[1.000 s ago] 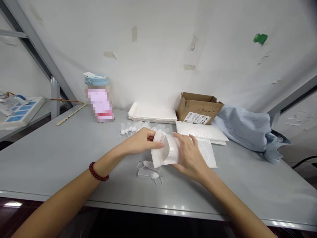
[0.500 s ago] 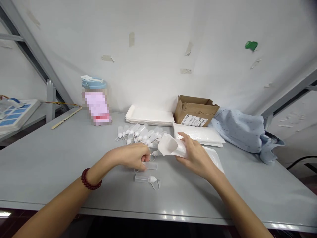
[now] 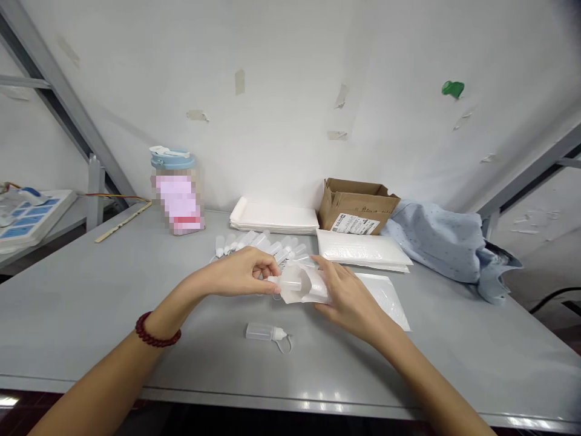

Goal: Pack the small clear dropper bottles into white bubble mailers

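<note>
Left hand [image 3: 242, 272], bottle [image 3: 290, 284] crosswise, base [image 3: 299, 284] rightward

A white wall [image 3: 281, 36] with tape scraps [image 3: 239, 82] is standing beyond a grey table [image 3: 113, 290]; 2 grey beams [image 3: 71, 100] are slanting, left and right; light is glinting along the near edge.

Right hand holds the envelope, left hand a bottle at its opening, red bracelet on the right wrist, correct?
Not the bracelet: the head view shows it on the left wrist. Left hand with bottle, right hand with envelope: correct.
</note>
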{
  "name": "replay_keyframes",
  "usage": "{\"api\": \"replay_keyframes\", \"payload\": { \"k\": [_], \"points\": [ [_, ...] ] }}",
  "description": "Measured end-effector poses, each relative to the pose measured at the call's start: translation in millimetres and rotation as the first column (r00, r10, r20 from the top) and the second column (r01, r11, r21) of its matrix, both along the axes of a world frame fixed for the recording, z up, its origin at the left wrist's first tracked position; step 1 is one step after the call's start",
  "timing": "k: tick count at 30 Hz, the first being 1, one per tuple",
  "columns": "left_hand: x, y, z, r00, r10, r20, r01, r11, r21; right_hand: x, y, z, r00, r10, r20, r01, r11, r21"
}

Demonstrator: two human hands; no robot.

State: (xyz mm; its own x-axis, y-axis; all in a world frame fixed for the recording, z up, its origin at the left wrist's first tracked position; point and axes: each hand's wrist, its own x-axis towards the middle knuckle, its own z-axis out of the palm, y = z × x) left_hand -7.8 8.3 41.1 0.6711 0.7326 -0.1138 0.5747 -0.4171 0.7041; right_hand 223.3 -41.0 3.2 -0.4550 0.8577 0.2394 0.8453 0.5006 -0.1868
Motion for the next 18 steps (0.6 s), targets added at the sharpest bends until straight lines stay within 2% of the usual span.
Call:
{"api": "replay_keyframes", "payload": {
  "k": [3,5,8,11,13,15,18],
  "points": [
    [13.9,-6.0,-9.0,0.997,0.025,0.075,-0.035,0.989,0.145,-5.0,-0.9,-3.4,1.0,0.016,0.009,-0.016,1.0,0.01],
    [23.4,-11.1,-13.3,0.99,-0.007,0.14,-0.018,0.985,0.174,-6.7,-0.8,-5.9,1.0,0.024,0.001,-0.024,1.0,0.015],
    [26.3,-13.3,-12.1,0.975,-0.008,0.223,-0.021,0.992,0.128,-4.3,1.1,-7.4,0.999,-0.006,-0.039,0.006,1.0,0.013],
    [14.3,-8.6,-4.1,0.957,0.071,0.28,-0.081,0.996,0.026,2.3,5.0,-6.3,0.995,-0.064,-0.072,0.065,0.998,0.01],
    [5.6,-6.4,-0.5,0.975,0.054,0.214,-0.043,0.997,-0.059,7.0,8.1,-5.3,0.991,-0.108,-0.079,0.109,0.994,0.014],
    [2.7,-8.4,-1.8,0.996,-0.051,0.069,0.059,0.991,-0.116,10.7,10.7,-4.7,0.985,-0.153,-0.082,0.156,0.987,0.03],
    [9.9,-18.4,-12.3,0.968,-0.176,-0.177,0.166,0.984,-0.068,13.6,13.1,-5.0,0.977,-0.193,-0.093,0.199,0.978,0.058]
  ]
}}
